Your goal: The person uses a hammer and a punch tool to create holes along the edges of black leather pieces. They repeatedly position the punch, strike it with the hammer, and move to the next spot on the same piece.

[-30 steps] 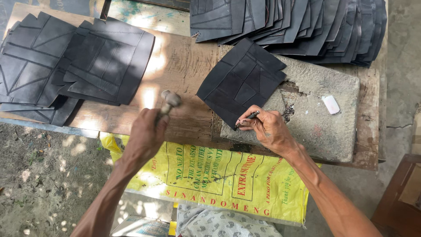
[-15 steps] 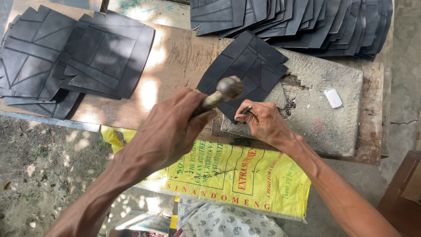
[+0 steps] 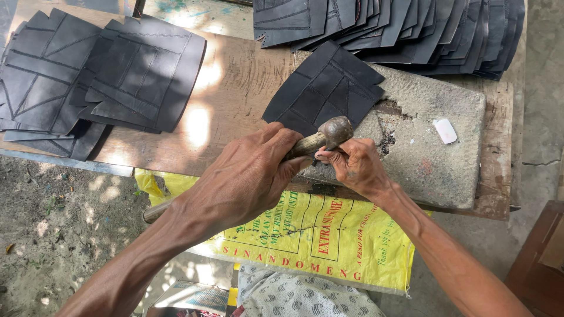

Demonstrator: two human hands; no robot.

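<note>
Two bare hands meet at the near edge of a grey stone slab (image 3: pixel 435 170) that lies on the wooden counter (image 3: pixel 235 88). Left hand (image 3: pixel 247 173): fingers closed round the wooden handle of a hammer (image 3: pixel 326 135), whose rounded metal head sits just above the right hand. Right hand (image 3: pixel 352 167): fingers pinched together against the slab, apparently gripping a small tool, though the hammer head and knuckles hide it. Black stitched panel (image 3: pixel 326 88): lies tilted across the slab's left end, its near corner under the hammer. Similar black panels are stacked at the counter's far left corner (image 3: pixel 88 76) and fanned along its far edge (image 3: pixel 399 26). Small white piece (image 3: pixel 445 130): on the slab, towards its right end. Yellow printed sack (image 3: pixel 317 235): hangs below the counter's near edge.
</note>
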